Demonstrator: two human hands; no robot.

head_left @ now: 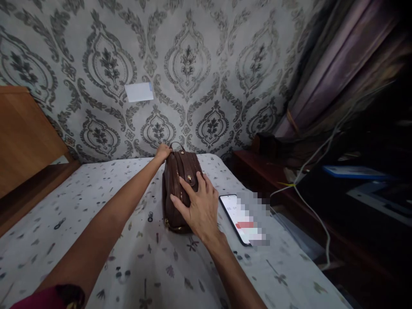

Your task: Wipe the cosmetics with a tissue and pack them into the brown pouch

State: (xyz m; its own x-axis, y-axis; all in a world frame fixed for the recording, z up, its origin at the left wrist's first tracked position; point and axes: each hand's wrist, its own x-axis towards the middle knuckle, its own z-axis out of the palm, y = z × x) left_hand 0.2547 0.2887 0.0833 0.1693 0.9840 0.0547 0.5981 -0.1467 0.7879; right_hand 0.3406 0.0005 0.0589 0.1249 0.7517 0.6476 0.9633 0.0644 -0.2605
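Observation:
A brown leather-look bag with a top handle, gold-coloured zips and a small clasp lies on the patterned bedsheet, its top toward the wall. At its upper left corner, beside the handle, my left hand is closed on the bag's edge; the fingertips are small and partly hidden, so the exact part they hold is unclear. My right hand rests across the bag's front and right side, fingers spread below the clasp. Just right of that hand, a phone lies with its screen lit, partly blurred out.
Beyond the bed rises a patterned wall with a pale card on it. A wooden board stands at the left. On the right are a dark wooden ledge, a white cable and a bundled purple curtain.

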